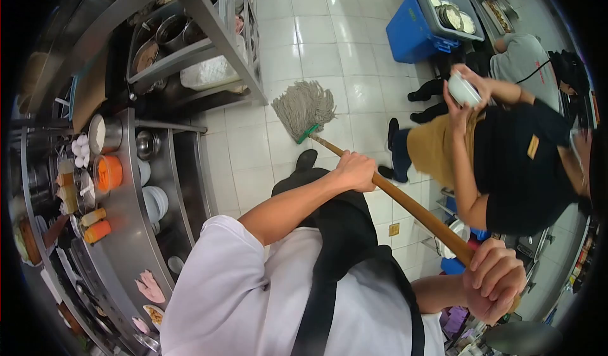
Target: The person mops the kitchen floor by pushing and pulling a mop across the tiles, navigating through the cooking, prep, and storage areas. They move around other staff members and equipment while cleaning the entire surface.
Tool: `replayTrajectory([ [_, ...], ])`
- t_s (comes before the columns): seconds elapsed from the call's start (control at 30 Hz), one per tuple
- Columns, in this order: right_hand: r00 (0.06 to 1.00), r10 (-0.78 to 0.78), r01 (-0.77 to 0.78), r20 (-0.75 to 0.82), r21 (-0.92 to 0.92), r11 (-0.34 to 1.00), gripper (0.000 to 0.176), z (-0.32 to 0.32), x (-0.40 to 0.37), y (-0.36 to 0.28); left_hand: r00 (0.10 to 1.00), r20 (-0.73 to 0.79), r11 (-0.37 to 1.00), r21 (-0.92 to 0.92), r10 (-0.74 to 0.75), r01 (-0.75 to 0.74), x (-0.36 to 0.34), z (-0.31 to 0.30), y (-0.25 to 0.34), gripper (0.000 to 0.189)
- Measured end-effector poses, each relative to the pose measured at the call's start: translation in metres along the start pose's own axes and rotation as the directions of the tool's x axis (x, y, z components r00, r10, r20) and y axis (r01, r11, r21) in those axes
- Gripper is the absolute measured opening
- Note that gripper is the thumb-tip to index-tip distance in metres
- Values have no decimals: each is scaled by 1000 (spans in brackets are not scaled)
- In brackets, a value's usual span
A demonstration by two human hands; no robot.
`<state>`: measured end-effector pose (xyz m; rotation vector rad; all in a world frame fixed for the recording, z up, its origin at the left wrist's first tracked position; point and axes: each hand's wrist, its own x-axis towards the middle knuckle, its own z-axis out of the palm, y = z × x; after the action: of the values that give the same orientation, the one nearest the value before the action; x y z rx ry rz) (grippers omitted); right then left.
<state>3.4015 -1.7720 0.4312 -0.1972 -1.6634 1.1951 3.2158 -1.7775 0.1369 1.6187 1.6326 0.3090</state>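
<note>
A string mop with a wooden handle (421, 215) runs diagonally across the view. Its grey strands (304, 108) lie spread on the tiled floor, joined to the handle by a green clamp (307, 133). Partway down the handle, my left hand (356, 171) is closed around the wood. My right hand (494, 281) wraps the handle near its upper end, close to my right side. A dark shoe (306, 160) of mine shows just behind the mop head.
At right, a person in a black shirt (522, 166) holds a white bowl (464, 90); another in grey (525, 62) is beyond. A blue bin (415, 30) stands at the back. Steel shelving (247, 77) and a steel counter (130, 229) with food containers line the left.
</note>
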Motion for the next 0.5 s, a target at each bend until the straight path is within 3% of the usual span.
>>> replayTrajectory([
  [0.2,994,105,-108,24,202,974,39,-30,-51,-7,978,-170,991,37,-123,132,-61,51,-6,22],
  [0.33,985,173,-169,24,373,912,37,-32,-115,12,951,-181,957,99,-251,271,-104,94,-36,23],
  [0.5,908,418,-351,-11,524,776,37,-39,-237,34,882,-179,862,201,-435,466,-155,165,-71,29],
])
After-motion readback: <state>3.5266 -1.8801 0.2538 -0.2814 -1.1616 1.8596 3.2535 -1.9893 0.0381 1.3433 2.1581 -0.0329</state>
